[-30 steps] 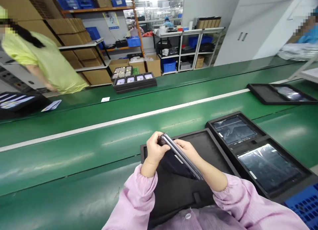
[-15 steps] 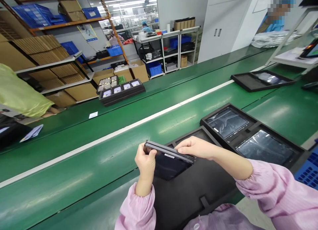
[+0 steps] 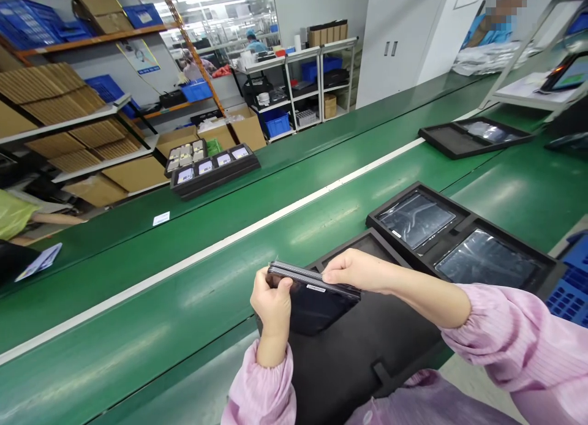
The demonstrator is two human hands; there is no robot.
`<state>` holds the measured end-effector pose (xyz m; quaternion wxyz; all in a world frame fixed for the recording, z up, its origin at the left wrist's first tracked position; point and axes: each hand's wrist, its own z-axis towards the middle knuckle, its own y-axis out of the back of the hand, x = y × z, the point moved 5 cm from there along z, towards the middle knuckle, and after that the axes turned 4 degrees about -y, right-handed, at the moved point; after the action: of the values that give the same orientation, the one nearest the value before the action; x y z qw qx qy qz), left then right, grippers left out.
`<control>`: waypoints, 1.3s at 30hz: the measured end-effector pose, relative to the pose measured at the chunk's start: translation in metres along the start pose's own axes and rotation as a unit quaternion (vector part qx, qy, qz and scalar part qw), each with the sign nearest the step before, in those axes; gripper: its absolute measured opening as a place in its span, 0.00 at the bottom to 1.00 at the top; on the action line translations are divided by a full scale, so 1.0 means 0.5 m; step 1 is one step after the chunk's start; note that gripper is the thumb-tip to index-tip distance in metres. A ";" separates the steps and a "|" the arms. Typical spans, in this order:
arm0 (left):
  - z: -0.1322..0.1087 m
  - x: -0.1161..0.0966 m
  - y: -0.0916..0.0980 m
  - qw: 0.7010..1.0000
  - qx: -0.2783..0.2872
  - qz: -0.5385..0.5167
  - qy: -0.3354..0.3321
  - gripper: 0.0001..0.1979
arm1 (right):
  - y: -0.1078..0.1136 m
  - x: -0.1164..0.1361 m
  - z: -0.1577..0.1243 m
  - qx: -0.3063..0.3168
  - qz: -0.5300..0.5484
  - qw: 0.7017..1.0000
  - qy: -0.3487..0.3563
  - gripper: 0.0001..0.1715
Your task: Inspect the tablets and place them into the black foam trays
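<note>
While the left hand (image 3: 271,299) clasps one end of it, a layered stack of dark, flat devices (image 3: 316,308) is held tilted over a black tray (image 3: 353,357); a white label (image 3: 316,288) sits just under its upper edge. The left grip is closed around that end, thumb on the near face and fingers behind; the right hand (image 3: 353,272) has its fingertips drawn together at the upper edge, though from this angle I cannot tell whether its grip pinches the stack or merely touches it. Just beside the black tray lies a two-compartment tray (image 3: 465,224), a film-covered screen (image 3: 418,220) in its far compartment and a second screen (image 3: 489,263) in its near one; all this rests on a green tabletop (image 3: 184,308) crossed by a white stripe (image 3: 257,230). Farther off stand a dark tray of cards (image 3: 220,173) and, near it, a white slip (image 3: 161,218); at far left, a co-worker's yellow-green sleeve (image 3: 16,214) shows.
</note>
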<state>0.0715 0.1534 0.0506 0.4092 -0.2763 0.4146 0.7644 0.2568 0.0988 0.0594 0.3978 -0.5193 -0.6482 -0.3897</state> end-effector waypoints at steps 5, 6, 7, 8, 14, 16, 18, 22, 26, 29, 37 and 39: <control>-0.005 0.018 0.002 1.000 0.012 -0.023 0.002 0.36 | -0.025 -0.003 -0.014 0.091 0.038 0.995 0.031 0.16; -0.007 0.025 0.004 0.999 0.013 -0.029 0.003 0.36 | -0.029 0.000 -0.018 0.073 0.006 0.996 0.045 0.16; -0.008 0.032 0.006 0.999 0.013 -0.036 0.005 0.37 | -0.030 0.003 -0.022 0.039 -0.035 0.997 0.061 0.16; -0.009 0.038 0.009 0.999 0.014 -0.043 0.007 0.37 | -0.030 0.004 -0.026 0.002 -0.071 0.994 0.078 0.16; -0.015 0.053 0.026 0.995 0.025 -0.093 0.027 0.36 | -0.079 -0.081 -0.027 0.127 0.130 0.972 0.151 0.31; -0.017 0.048 0.030 0.993 0.025 -0.111 0.038 0.35 | -0.106 -0.133 -0.016 0.110 0.119 0.973 0.162 0.40; -0.017 0.042 0.035 0.990 0.024 -0.127 0.051 0.33 | -0.123 -0.181 -0.002 -0.013 0.068 0.988 0.135 0.25; -0.031 0.037 0.056 0.983 0.028 -0.155 0.096 0.29 | -0.149 -0.187 -0.013 -0.094 0.047 0.984 0.147 0.16; -0.112 0.041 0.054 0.957 0.081 -0.196 0.198 0.25 | -0.111 -0.126 -0.078 -0.164 -0.003 0.972 0.169 0.11; -0.195 0.024 0.032 0.924 0.103 -0.247 0.274 0.24 | -0.086 -0.074 -0.145 -0.184 -0.079 0.965 0.168 0.13; -0.303 -0.090 -0.001 0.760 0.071 -0.495 0.416 0.19 | -0.097 0.021 -0.318 -0.100 -0.230 0.891 0.379 0.21; -0.316 -0.106 -0.001 0.751 0.070 -0.507 0.416 0.19 | -0.096 0.017 -0.333 -0.103 -0.245 0.878 0.398 0.23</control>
<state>0.1120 -0.0032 0.0113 0.5418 -0.7076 0.3950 0.2229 0.2270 -0.0587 0.1259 0.4584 -0.1828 -0.4975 -0.7134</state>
